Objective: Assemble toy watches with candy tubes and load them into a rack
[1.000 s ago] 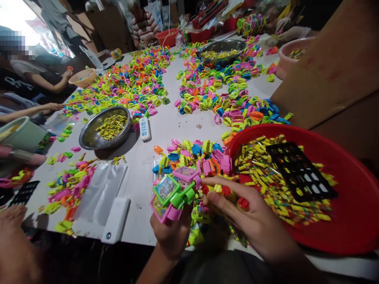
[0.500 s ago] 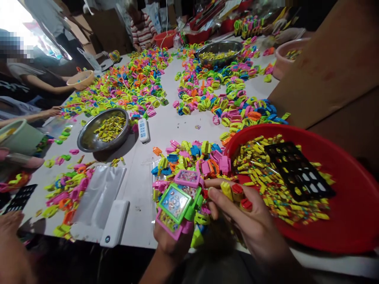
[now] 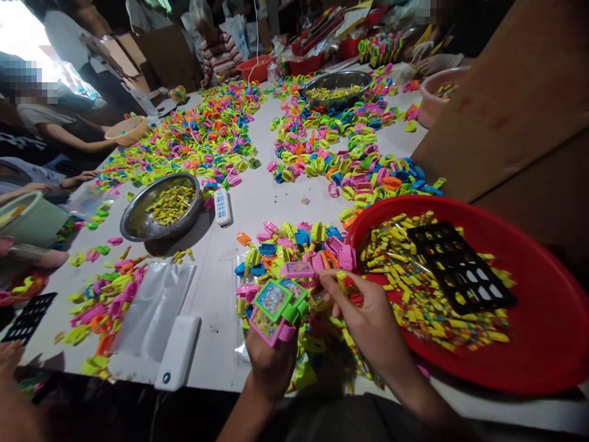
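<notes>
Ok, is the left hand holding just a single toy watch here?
No, the left hand holds several toy watches bunched together, with green and pink frames both showing.

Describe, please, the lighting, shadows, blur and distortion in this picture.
In the head view, glare whites out the upper-left corner; the steel bowl casts a shadow on the table; the left hand looks darker than the right hand; a co-worker's forearm at lower left is blurred; the red basin looks stretched, probably by the lens.
</notes>
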Available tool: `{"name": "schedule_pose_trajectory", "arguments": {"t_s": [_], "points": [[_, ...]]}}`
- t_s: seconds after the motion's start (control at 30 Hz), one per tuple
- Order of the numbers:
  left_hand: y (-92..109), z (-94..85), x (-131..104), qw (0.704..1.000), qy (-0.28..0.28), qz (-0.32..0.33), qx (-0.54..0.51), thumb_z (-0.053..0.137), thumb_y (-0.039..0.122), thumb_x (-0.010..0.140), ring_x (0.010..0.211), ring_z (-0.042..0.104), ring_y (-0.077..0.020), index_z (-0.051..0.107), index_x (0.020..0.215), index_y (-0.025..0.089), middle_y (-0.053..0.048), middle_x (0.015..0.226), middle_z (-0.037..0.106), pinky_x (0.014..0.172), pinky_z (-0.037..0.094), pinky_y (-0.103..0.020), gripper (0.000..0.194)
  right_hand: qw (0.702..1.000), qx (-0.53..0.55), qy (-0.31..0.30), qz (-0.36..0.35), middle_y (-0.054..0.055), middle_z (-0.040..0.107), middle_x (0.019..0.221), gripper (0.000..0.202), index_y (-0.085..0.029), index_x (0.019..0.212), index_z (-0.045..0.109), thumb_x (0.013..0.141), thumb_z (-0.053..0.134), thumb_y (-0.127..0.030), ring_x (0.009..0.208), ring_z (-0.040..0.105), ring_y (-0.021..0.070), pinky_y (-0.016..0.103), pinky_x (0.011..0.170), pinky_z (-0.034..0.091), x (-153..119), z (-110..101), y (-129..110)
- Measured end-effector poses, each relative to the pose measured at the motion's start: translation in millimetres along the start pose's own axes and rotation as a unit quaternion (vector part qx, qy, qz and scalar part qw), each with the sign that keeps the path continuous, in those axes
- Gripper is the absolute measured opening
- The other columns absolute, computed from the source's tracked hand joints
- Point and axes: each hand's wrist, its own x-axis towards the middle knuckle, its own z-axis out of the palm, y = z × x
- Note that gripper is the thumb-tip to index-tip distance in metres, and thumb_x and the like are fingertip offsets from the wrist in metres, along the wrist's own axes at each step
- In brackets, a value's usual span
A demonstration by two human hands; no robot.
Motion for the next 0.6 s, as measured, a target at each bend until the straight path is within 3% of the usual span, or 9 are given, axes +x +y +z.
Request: {"name": "schedule_pose_trajectory", "arguments": {"t_s": [0.1, 0.17, 0.23, 0.3, 0.43, 0.53, 0.6], "points": [[19.1, 9.2, 0.5, 0.999, -0.026, -0.020, 0.021, 0.083, 0.023, 0.088, 0.099, 0.076, -0.0239, 0.083, 0.106, 0.027, -0.006, 0.103, 0.081, 0.093, 0.059, -0.035, 0.018, 0.992, -0.049, 0.065, -0.097, 0.011, 0.078, 0.111, 0.035, -0.019, 0.113, 0.077, 0.105, 0.060, -0.049, 0.111, 0.070, 0.0291, 0.043, 0.103, 0.049, 7.4, -11.8, -2.2], [31.2, 15.2, 2.0, 0.997, -0.036, -0.063, 0.004, 0.075, 0.031, 0.096, 0.104, 0.075, -0.0229, 0.080, 0.116, 0.024, -0.008, 0.112, 0.079, 0.094, 0.059, -0.032, 0.021, 0.983, -0.071, 0.091, -0.140, 0.010, 0.076, 0.124, 0.030, -0.022, 0.119, 0.075, 0.107, 0.057, -0.043, 0.122, 0.067, 0.0287, 0.044, 0.111, 0.046, 6.2, -19.1, -6.3], [39.2, 19.0, 4.0, 0.994, -0.026, -0.098, -0.029, 0.073, 0.037, 0.098, 0.101, 0.075, -0.0205, 0.079, 0.117, 0.022, -0.008, 0.110, 0.079, 0.089, 0.059, -0.026, 0.024, 0.991, -0.067, 0.058, -0.100, 0.007, 0.078, 0.124, 0.032, -0.027, 0.123, 0.073, 0.107, 0.056, -0.049, 0.121, 0.069, 0.0295, 0.047, 0.108, 0.049, 0.8, -23.3, -11.2], [42.0, 19.7, 5.6, 0.993, -0.023, -0.105, -0.049, 0.074, 0.037, 0.097, 0.095, 0.076, -0.0191, 0.080, 0.112, 0.023, -0.007, 0.105, 0.080, 0.084, 0.059, -0.024, 0.021, 0.998, -0.048, -0.028, -0.031, 0.006, 0.076, 0.133, 0.042, -0.032, 0.133, 0.070, 0.104, 0.056, -0.060, 0.129, 0.066, 0.0319, 0.053, 0.112, 0.048, -6.1, -23.9, -15.6], [34.9, 11.8, 5.0, 0.998, -0.044, -0.036, -0.008, 0.078, 0.023, 0.093, 0.096, 0.077, -0.0221, 0.082, 0.111, 0.026, -0.006, 0.106, 0.081, 0.089, 0.061, -0.031, 0.019, 0.985, -0.006, -0.171, 0.023, 0.004, 0.056, 0.161, 0.064, -0.036, 0.149, 0.063, 0.098, 0.056, -0.074, 0.157, 0.039, 0.0343, 0.064, 0.129, 0.026, -15.9, -19.3, -20.0], [24.1, 1.3, 1.1, 0.995, -0.035, 0.061, 0.065, 0.083, 0.012, 0.082, 0.097, 0.078, -0.0258, 0.084, 0.110, 0.031, -0.005, 0.105, 0.082, 0.094, 0.061, -0.037, 0.033, 0.984, 0.045, -0.160, 0.059, 0.006, 0.056, 0.161, 0.063, -0.036, 0.139, 0.072, 0.093, 0.062, -0.077, 0.160, 0.034, 0.0349, 0.065, 0.130, 0.021, -19.5, -16.6, -21.9], [16.8, -5.4, -2.3, 0.996, -0.025, 0.053, 0.060, 0.088, 0.008, 0.075, 0.091, 0.079, -0.0267, 0.086, 0.102, 0.033, -0.004, 0.096, 0.083, 0.092, 0.062, -0.038, 0.037, 0.985, 0.078, -0.131, 0.077, 0.008, 0.063, 0.154, 0.057, -0.034, 0.129, 0.079, 0.090, 0.068, -0.075, 0.158, 0.038, 0.0345, 0.063, 0.131, 0.020, -21.1, -15.7, -23.8]]}}
